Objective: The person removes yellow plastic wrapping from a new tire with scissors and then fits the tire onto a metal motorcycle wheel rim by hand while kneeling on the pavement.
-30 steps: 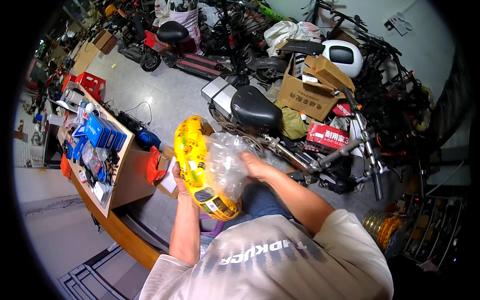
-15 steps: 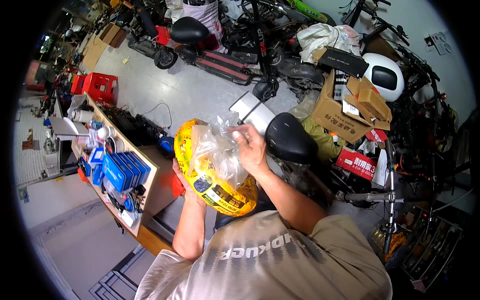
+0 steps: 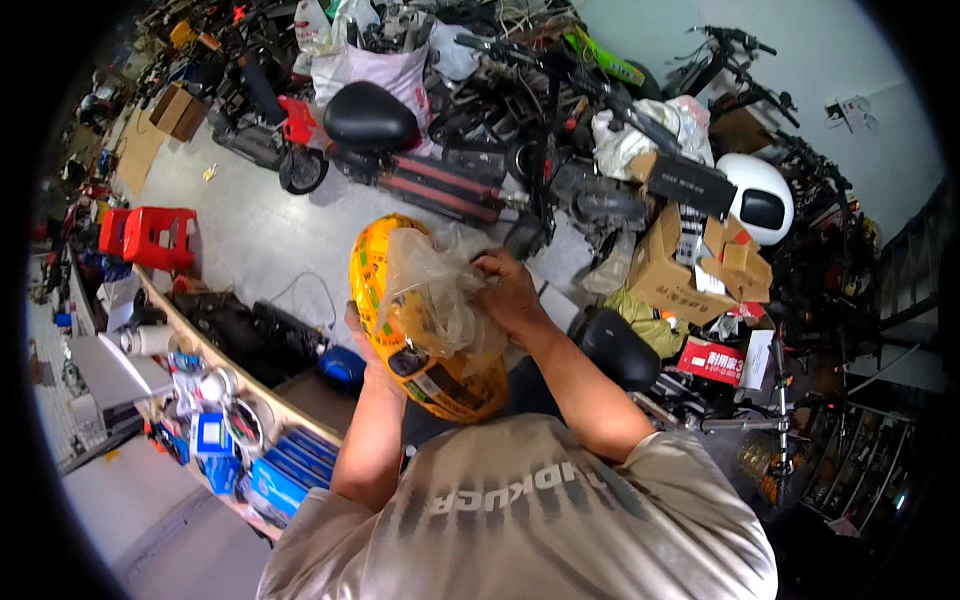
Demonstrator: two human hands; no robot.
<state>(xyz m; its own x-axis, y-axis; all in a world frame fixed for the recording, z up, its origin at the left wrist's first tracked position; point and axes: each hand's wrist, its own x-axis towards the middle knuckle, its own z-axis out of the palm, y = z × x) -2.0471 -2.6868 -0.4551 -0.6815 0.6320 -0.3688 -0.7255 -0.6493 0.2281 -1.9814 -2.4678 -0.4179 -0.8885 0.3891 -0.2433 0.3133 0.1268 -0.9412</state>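
Observation:
A round bundle in shiny yellow printed wrapping, shaped like a tire, is held up in front of my body, with crumpled clear plastic over its upper right side. My left hand grips the bundle at its left edge, mostly hidden behind it. My right hand is closed on the clear plastic at the bundle's right, fingers bent around it. Both forearms rise from the lower edge.
On the left stand a wooden bench holding blue boxes, and red plastic stools. Scooters crowd the back. To the right are a black seat, cardboard boxes, a white helmet-like case and handlebars.
My right hand has risen to the top of the plastic, its fingers now more curled. The bundle is slightly higher, and the view has shifted toward the floor and scooters ahead.

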